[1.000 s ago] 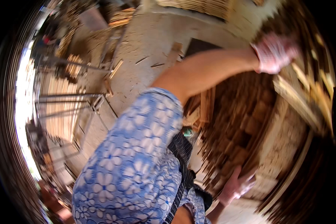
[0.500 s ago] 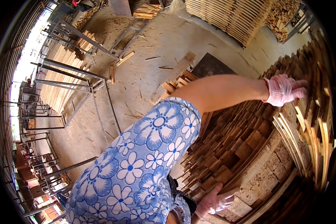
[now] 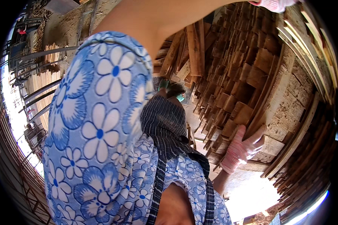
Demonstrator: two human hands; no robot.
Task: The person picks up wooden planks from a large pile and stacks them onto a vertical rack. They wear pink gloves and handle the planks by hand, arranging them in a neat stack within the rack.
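Note:
My left hand, in a pink and white glove, reaches past the top edge, and most of its fingers are cut off there. Closest to it are long pale wood strips and the upper part of a stack of brown boards. Lower right, my right hand, gloved alike, rests with thumb and fingers apart against the near end of a long thin board along the stack's edge. No grip on that board shows. Beside it run pale, rough-faced blocks.
Loose planks lean at the stack's far left, near my sandalled foot. Metal frames and pale board piles stand to the left. More dark boards are stacked at the right, with a bar before them.
The view has turned, bringing my torso and feet in. My left hand has shifted to the top edge. My right hand appears higher in the picture, still at the stack's near end.

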